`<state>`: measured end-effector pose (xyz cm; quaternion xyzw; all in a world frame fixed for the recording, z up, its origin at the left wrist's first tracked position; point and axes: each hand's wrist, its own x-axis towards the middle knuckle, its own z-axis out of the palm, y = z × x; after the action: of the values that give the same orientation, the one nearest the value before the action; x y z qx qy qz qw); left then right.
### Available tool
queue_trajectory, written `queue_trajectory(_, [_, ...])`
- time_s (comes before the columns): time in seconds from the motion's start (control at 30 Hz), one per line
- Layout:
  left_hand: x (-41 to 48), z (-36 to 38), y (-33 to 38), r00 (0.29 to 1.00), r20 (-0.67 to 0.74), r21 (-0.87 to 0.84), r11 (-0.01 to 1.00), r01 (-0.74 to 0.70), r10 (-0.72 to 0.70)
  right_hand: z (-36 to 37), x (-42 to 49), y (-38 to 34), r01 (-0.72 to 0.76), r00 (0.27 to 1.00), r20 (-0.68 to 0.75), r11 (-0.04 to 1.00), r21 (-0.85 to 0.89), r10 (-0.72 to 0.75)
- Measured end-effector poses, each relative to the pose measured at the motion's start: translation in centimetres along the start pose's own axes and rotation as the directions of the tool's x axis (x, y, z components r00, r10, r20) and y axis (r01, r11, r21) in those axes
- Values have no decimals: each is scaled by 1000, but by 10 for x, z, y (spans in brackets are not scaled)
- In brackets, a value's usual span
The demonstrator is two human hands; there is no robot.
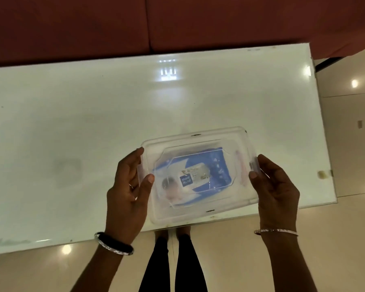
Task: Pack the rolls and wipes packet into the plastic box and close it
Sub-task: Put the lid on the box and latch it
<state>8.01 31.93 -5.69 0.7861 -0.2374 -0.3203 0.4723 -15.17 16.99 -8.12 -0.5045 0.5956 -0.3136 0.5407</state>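
A clear plastic box [198, 216] rests on the white table near its front edge, with its clear lid [177, 142] lying on top. Through the lid I see the blue and white wipes packet [200, 175] inside. A pale roll shape shows at the box's right end [239, 165], blurred by the plastic. My left hand [126, 199] grips the box's left end, thumb on the lid and fingers on the side clip. My right hand [276, 190] grips the right end, thumb pressing beside the right clip [253, 166].
The glossy white table [72, 133] stretches far to the left and back. Its right edge lies close to the box, with a small latch piece [322, 174] there. A dark red sofa [135, 24] stands behind the table. My legs and feet show below the front edge.
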Motion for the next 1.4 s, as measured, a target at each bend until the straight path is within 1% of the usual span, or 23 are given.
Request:
queue_trajectory(0.07, [-8,2,-7,997,-69,96,995,-24,31,8,-6,3,15,1000,15,992,-122,-13])
queue_trajectory(0.13, [-11,5,-13,996,-83,117,993,-11,21,13,-8,4,22,1000,12,981,-194,-20])
queue_trajectory(0.23, [-10,5,-21,997,-71,107,994,25,-18,17,-12,5,39,999,9,963,-265,-37])
queue_trajectory(0.4, [-8,3,-31,998,0,64,996,61,-62,20,-18,10,61,996,-33,936,-345,-78])
queue_trajectory(0.6, [-10,6,-39,993,5,-15,993,120,-120,21,-19,18,0,995,-90,913,-408,-40])
queue_trajectory(0.73, [-11,9,-46,976,-90,-74,979,191,-197,21,-17,19,-43,995,-96,873,-486,-5])
queue_trajectory(0.87, [-11,14,-47,961,-200,81,974,213,-193,23,-13,15,-84,995,-97,841,-535,38])
queue_trajectory(0.97, [-8,16,-46,951,-229,123,963,241,-209,25,-10,12,-101,993,-103,824,-558,52])
queue_trajectory(1.03, [-6,16,-47,945,-239,117,960,254,-221,24,-8,10,-118,992,-103,832,-542,74])
queue_trajectory(1.13, [1,14,-48,941,-257,117,960,256,-220,22,-3,8,-154,988,-87,876,-458,128])
queue_trajectory(1.27, [22,5,-49,938,-282,93,967,236,-202,26,10,4,-196,978,5,936,-291,207])
queue_trajectory(1.4, [46,-7,-53,946,-247,61,971,230,-209,42,20,1,-198,977,36,959,-201,210])
